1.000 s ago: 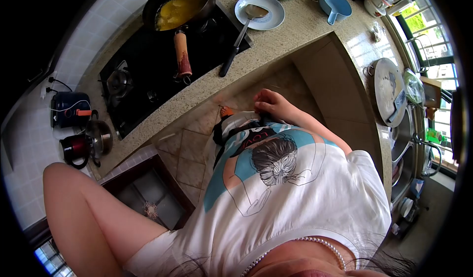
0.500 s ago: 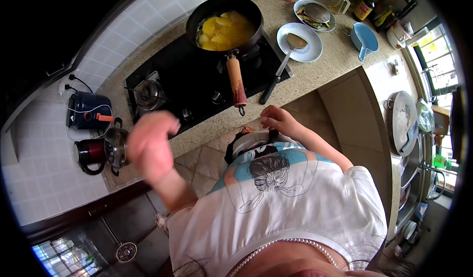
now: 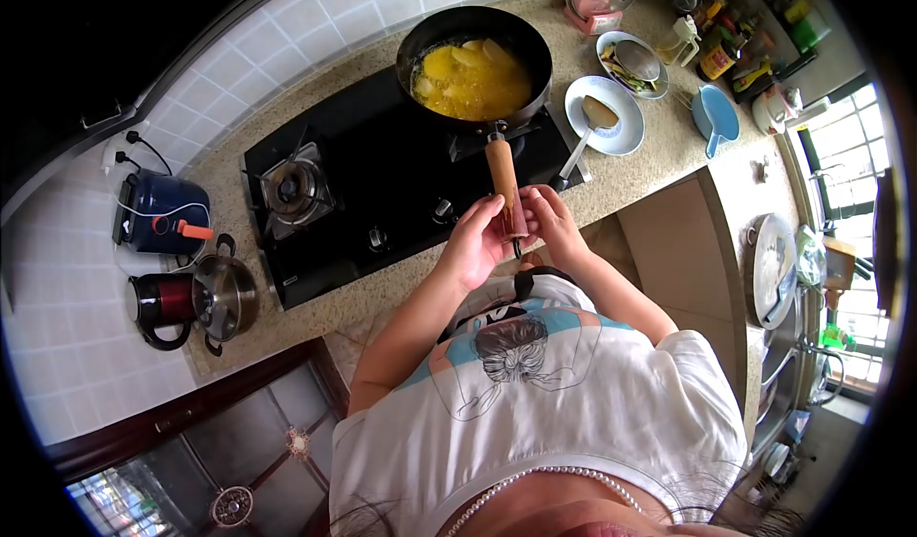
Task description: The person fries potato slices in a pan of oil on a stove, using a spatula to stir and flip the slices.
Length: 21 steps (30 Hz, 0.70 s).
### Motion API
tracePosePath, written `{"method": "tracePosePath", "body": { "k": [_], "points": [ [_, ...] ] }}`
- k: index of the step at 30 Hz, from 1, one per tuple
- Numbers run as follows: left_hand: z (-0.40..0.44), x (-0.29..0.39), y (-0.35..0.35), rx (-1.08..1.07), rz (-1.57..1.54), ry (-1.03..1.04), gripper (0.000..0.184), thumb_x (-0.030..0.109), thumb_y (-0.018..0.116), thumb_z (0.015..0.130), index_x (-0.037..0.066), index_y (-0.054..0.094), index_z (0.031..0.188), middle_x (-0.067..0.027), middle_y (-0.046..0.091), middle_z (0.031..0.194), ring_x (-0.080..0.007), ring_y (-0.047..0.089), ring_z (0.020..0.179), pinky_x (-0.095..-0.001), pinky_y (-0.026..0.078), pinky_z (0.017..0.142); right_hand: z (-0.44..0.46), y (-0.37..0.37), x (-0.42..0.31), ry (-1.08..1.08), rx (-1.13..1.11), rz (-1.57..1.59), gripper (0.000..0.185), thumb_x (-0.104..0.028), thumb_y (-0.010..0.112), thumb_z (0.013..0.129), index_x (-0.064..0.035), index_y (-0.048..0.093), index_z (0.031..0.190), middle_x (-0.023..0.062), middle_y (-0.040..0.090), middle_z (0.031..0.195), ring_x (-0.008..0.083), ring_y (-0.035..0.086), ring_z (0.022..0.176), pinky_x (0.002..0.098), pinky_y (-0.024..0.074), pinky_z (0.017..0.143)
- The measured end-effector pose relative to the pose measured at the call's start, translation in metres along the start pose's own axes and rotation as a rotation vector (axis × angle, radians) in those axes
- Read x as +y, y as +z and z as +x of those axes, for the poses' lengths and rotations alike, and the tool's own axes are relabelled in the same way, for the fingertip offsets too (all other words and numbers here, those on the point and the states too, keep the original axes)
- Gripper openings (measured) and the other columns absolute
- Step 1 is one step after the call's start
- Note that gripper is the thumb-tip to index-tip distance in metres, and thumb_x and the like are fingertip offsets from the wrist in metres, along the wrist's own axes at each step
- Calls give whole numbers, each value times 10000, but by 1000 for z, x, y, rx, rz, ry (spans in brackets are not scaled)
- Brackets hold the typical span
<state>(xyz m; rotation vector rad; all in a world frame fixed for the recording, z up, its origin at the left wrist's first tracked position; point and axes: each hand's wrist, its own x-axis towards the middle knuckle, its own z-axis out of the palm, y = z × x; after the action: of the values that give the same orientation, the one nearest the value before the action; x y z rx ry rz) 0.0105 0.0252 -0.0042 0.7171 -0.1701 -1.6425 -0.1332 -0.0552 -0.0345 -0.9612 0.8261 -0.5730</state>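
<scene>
A dark frying pan (image 3: 413, 90) stands on the right burner, with yellow slices (image 3: 465, 71) cooking in bubbling yellow liquid. Its wooden handle (image 3: 501, 166) points toward me and ends in a dark red part. My left hand (image 3: 476, 241) is curled about the handle's end from the left, thumb up along it. From the other side, the bent fingers of my right hand (image 3: 557, 225) close in against the same end; their exact contact is partly hidden. Right of the pan, a spatula (image 3: 599, 115) rests on a white plate (image 3: 626, 136), its black grip reaching down beside my right hand.
The black gas stove (image 3: 382, 169) has a bare left burner (image 3: 294, 193). Further left are a steel pot (image 3: 229, 298), a dark red kettle (image 3: 162, 303) and a blue appliance (image 3: 164, 207). A plate of food under a strainer (image 3: 637, 59) and a blue ladle-like scoop (image 3: 714, 114) lie to the right.
My left hand has swung from the left, over the stove's front edge, to the pan handle. My right hand has moved up to it. The view has shifted slightly.
</scene>
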Motion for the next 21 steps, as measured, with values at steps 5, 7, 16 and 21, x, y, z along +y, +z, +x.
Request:
{"method": "tracePosePath", "body": {
  "k": [5,7,16,21],
  "points": [
    [21,-5,-4,-54,-44,-61,218,175,524,887,27,556,1043,-102,627,870,-215,618,781,-361,508,700,12,9,-11,115,-48,146,452,-382,519,964,-32,462,1243,9,537,738,78,504,542,205,432,448],
    [25,-3,7,55,-18,-52,160,140,530,839,27,568,947,-94,603,782,-211,597,682,-336,500,634,21,7,-12,229,-262,146,402,-374,489,975,-56,498,1220,48,605,875,89,574,682,217,484,526],
    [38,-1,15,136,29,-132,49,80,539,812,82,492,800,-9,473,628,-118,494,528,-247,409,472,50,16,-38,427,-357,257,383,-279,668,884,1,529,1105,171,635,1050,262,653,923,393,567,788],
    [37,0,12,116,46,-177,91,70,549,831,74,476,776,-13,466,630,-112,483,515,-239,399,463,64,14,-35,419,-420,246,337,-243,694,868,1,541,1042,153,648,986,253,657,883,386,576,730]
  ]
}}
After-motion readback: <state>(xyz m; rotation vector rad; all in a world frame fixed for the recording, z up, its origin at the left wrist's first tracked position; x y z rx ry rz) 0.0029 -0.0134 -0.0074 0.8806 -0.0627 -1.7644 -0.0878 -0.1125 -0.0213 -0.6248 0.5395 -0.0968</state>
